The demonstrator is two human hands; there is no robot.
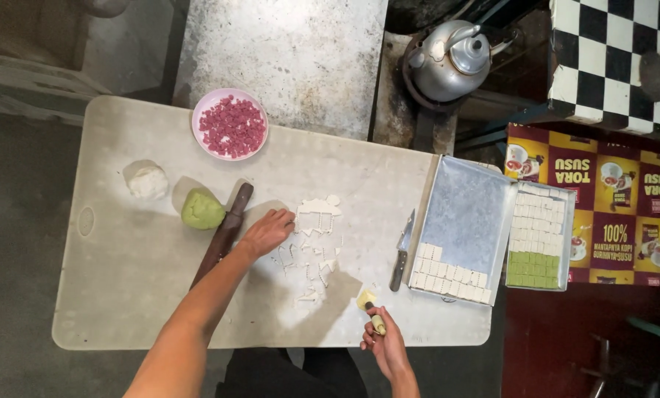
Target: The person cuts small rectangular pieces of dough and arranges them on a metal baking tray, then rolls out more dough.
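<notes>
On tabletop (pixel 123 295): left hand (pixel 269 231) gathers dough scraps (pixel 311 247); right hand (pixel 383 340) grips, probably, a cutter (pixel 370 309). Risk: thin strips tearing.

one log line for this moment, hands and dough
left hand: on cut white dough pieces | right hand: holds small cutter | trays: part filled

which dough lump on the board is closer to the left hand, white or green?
The green dough ball. It sits just left of the rolling pin, which the left hand lies beside; the white dough lump lies farther out toward the board's left end.
</notes>
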